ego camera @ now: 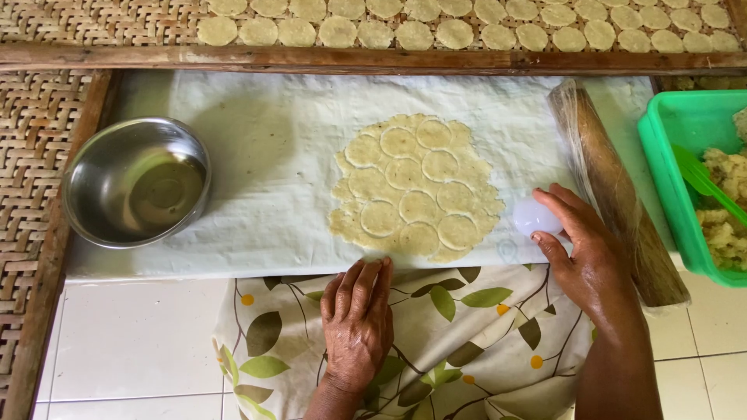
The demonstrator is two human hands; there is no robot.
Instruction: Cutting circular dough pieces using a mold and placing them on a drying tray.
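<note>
While the right hand [585, 250] curls its fingers around a small round white cutter [534, 217], holding it in a closed grip on the white cloth [264, 148], the left hand [358, 317] lies flat and open, palm down, gripping nothing, its fingertips at the cloth's near edge. The cutter sits just beside the right rim of a rolled-out sheet of pale dough [416, 187], which lies in the middle of the cloth and is scored all over with round cuts. A wooden rolling pin [615, 194] wrapped in clear film lies aslant just past the right hand. Further right stands a green plastic tub [675, 148] holding crumbly dough. At the cloth's left end sits a steel bowl [136, 180]. Beyond the cloth, cut dough rounds [467, 23] lie in rows on a woven tray [93, 23]. A leaf-printed fabric [467, 334] covers the person's lap below the hands.
</note>
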